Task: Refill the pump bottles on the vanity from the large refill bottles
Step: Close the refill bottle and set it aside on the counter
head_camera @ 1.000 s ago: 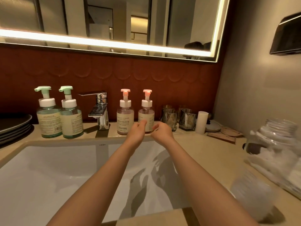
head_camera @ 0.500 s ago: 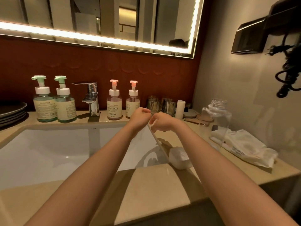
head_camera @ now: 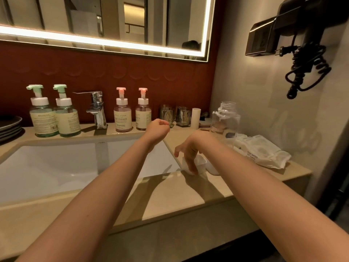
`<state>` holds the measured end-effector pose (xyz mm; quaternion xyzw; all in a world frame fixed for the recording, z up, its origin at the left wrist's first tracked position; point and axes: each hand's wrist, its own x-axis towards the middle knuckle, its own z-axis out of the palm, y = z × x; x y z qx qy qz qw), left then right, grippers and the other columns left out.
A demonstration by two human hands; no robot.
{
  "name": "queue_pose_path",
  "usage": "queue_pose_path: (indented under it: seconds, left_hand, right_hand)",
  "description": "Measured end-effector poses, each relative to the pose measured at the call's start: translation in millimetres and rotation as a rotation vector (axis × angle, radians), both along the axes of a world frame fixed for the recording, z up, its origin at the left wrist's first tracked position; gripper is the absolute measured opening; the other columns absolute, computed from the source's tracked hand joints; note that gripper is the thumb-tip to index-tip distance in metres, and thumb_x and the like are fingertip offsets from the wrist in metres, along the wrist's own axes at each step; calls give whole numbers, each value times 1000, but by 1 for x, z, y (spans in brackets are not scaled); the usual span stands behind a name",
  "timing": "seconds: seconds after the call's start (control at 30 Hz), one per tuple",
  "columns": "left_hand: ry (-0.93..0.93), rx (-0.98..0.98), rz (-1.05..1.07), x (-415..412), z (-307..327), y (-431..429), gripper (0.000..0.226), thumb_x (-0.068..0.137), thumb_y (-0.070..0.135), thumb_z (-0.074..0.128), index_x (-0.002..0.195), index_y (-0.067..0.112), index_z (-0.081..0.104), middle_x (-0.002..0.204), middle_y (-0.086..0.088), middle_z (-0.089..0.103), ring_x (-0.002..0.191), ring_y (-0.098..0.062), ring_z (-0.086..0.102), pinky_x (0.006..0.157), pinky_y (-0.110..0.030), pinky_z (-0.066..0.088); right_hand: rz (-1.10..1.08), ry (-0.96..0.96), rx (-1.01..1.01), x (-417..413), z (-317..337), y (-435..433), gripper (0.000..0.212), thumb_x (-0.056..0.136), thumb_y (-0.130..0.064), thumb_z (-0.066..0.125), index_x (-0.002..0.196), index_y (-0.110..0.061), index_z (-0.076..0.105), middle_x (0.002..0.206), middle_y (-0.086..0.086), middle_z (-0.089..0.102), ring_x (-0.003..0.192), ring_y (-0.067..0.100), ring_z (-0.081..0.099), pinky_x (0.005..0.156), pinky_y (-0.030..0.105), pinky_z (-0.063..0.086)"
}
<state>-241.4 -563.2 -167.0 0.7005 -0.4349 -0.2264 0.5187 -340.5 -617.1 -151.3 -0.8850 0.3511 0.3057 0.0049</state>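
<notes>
The hands have come apart since a moment ago. The right hand [head_camera: 188,155] has dropped from mid-air to the near right of the counter [head_camera: 188,195], just beside the sink [head_camera: 56,167]. Its fingers drape over what looks like a small white cap [head_camera: 201,163], but the thumb is hidden, so I cannot tell whether the grip has closed on it. The left hand [head_camera: 158,129] stays raised, curled into a loose fist with nothing showing in it. Against the far wall the green-topped pump bottles [head_camera: 42,118] stand left of the tap [head_camera: 97,108] and the pink-topped pump bottles [head_camera: 122,118] right of it, all four with pumps on. Farther right the clear bottle [head_camera: 225,118] stands uncapped (it looks close to empty). Nothing is being poured, so I'd judge the refilling is between bottles or hardly begun. The fill levels are too dim to read.
</notes>
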Motion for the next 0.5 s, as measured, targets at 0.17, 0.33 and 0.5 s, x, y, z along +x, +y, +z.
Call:
queue_pose_path:
  seconds: [0.17, 0.33, 0.5]
  left_hand:
    - [7, 31, -5, -5, -4, 4, 33, 93, 6, 45, 126, 7, 51, 123, -9, 52, 110, -20, 46, 85, -29, 36]
    - [-11, 59, -15, -7, -1, 4, 29, 94, 9, 44, 121, 11, 52, 113, -6, 51, 102, -18, 46, 77, -31, 38]
    - [42, 39, -27, -2, 7, 5, 40, 101, 36, 27, 126, 12, 48, 123, -7, 53, 106, -22, 50, 85, -36, 37]
  right_hand:
    - [71, 8, -145, -9, -8, 2, 80, 75, -8, 74, 143, -21, 32, 139, 8, 39, 121, 31, 42, 91, 40, 46]
    - [65, -260, -125, -17, -5, -2, 71, 71, -17, 78, 134, -20, 45, 128, 5, 48, 108, 24, 47, 92, 38, 48]
    - [21, -766, -62, -28, 23, -5, 70, 71, -15, 77, 129, -10, 37, 122, 8, 48, 106, 25, 49, 82, 34, 48]
